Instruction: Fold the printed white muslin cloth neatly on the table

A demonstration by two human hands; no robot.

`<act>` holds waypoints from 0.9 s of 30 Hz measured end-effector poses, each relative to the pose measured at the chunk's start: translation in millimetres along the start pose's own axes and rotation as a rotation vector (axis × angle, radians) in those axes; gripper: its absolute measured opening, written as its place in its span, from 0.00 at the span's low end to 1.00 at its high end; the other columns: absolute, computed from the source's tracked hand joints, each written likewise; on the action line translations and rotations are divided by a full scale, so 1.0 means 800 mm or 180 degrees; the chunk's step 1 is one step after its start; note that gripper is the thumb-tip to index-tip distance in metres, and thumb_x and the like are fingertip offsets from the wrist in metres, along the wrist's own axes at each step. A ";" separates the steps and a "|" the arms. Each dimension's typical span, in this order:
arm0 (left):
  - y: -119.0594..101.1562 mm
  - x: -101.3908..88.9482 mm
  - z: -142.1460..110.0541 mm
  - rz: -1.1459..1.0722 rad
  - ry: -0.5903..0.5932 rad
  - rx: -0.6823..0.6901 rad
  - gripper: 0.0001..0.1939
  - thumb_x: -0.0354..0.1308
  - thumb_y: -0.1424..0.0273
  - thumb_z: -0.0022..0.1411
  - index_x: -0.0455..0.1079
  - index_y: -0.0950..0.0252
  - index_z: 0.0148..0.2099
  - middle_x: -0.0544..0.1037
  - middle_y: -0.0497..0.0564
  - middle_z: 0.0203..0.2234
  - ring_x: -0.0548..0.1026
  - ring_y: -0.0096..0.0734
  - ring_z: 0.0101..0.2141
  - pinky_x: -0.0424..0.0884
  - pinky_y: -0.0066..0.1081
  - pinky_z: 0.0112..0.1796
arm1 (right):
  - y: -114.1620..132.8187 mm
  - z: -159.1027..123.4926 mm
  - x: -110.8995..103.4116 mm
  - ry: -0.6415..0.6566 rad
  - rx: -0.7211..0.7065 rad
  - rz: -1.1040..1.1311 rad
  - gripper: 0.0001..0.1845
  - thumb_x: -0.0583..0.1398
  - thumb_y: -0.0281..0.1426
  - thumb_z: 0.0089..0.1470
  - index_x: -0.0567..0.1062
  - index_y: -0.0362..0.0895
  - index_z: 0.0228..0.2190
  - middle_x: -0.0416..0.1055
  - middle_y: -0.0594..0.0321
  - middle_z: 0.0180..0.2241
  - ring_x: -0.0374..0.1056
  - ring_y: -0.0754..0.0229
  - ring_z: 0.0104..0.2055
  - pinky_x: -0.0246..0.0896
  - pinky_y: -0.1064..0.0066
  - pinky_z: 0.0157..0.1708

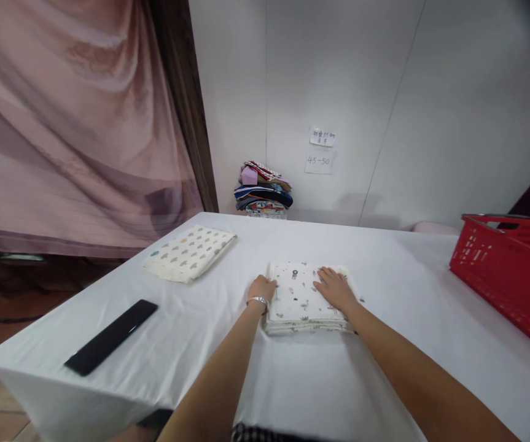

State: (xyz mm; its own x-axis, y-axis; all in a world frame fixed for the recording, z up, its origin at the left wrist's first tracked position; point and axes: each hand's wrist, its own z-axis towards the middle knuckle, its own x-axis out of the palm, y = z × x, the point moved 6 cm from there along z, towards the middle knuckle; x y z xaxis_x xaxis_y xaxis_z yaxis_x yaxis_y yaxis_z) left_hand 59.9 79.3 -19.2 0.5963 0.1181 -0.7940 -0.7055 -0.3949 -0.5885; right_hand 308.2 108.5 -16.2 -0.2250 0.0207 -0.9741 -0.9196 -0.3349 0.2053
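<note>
A folded white cloth (299, 301) with small dark printed figures lies in several layers on the table before me. At its left edge is my left hand (261, 290), a bracelet on its wrist, with fingers curled in against the side of the layers and partly hidden. My right hand (336, 288) rests flat on the upper right of the cloth, fingers spread. Farther left lies another folded cloth (191, 253), cream with a leaf-like or heart-like print, apart from both hands.
A white-covered table (191, 344) fills the foreground. A flat black object (112, 336) lies at its left. On the right stands a red basket (508, 276). Behind the far edge is a pile of folded fabrics (265, 190) by the wall; a pink curtain (75, 123) hangs at left.
</note>
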 end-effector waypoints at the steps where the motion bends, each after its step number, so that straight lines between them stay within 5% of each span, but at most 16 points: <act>1: 0.000 0.001 0.002 0.0009 0.0027 0.0001 0.12 0.53 0.61 0.52 0.67 0.64 0.36 0.76 0.56 0.37 0.73 0.39 0.39 0.64 0.30 0.34 | 0.000 0.000 0.000 0.0017 0.0012 -0.0008 0.29 0.43 0.45 0.57 0.59 0.46 0.55 0.48 0.59 0.61 0.39 0.54 0.62 0.33 0.57 0.57; 9: -0.017 -0.001 0.022 0.0022 0.0012 0.0120 0.21 0.51 0.53 0.53 0.67 0.65 0.39 0.76 0.58 0.39 0.73 0.39 0.41 0.64 0.30 0.35 | -0.001 0.001 0.004 -0.0025 -0.0050 -0.0016 0.28 0.44 0.44 0.57 0.60 0.46 0.55 0.47 0.59 0.61 0.39 0.53 0.62 0.33 0.56 0.57; 17: -0.015 0.001 0.021 -0.0011 -0.0041 -0.0014 0.16 0.47 0.59 0.58 0.67 0.65 0.40 0.75 0.60 0.41 0.72 0.42 0.43 0.64 0.33 0.37 | 0.000 0.002 0.002 0.0036 -0.0033 -0.0066 0.27 0.43 0.43 0.57 0.59 0.47 0.55 0.47 0.60 0.61 0.38 0.54 0.62 0.33 0.58 0.57; 27: -0.008 -0.008 0.005 -0.0007 0.0102 0.0020 0.16 0.56 0.57 0.51 0.67 0.64 0.38 0.77 0.54 0.37 0.74 0.34 0.38 0.64 0.26 0.33 | -0.002 0.002 0.003 0.0021 -0.0015 -0.0097 0.28 0.43 0.44 0.57 0.59 0.47 0.55 0.47 0.60 0.61 0.39 0.54 0.62 0.34 0.57 0.57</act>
State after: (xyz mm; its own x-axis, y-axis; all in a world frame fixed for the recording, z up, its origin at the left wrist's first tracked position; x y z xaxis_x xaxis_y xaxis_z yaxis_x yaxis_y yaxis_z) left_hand 59.2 84.7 -11.0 0.6097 0.0895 -0.7876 -0.7066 -0.3888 -0.5912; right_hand 308.4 110.1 -18.9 -0.1948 0.0248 -0.9805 -0.9245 -0.3387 0.1751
